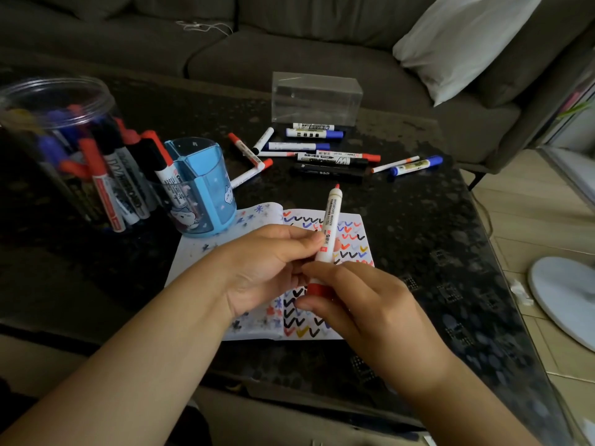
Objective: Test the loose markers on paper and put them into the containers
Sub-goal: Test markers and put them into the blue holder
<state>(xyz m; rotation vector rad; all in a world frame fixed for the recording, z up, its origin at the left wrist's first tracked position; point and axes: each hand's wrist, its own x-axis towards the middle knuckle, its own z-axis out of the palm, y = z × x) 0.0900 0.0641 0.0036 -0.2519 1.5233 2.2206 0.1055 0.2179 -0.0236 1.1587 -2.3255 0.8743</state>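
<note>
A white marker [331, 220] with a red tip and red cap end stands nearly upright above the paper [351, 233], which is covered in coloured check marks. My left hand [267, 265] pinches the marker's barrel near the middle. My right hand [357, 304] grips its lower red end [317, 289]. Several loose markers [317, 152] lie on the dark table beyond the paper. A tall clear jar [58, 91] at the left holds several markers. Beside it stands a blue pen cup [206, 185] with one marker in it.
An empty clear plastic box [317, 98] stands behind the loose markers. The dark table [444, 252] ends at the right, where a white fan base [566, 300] sits on the floor. A grey sofa [289, 43] with a white pillow [460, 43] is behind.
</note>
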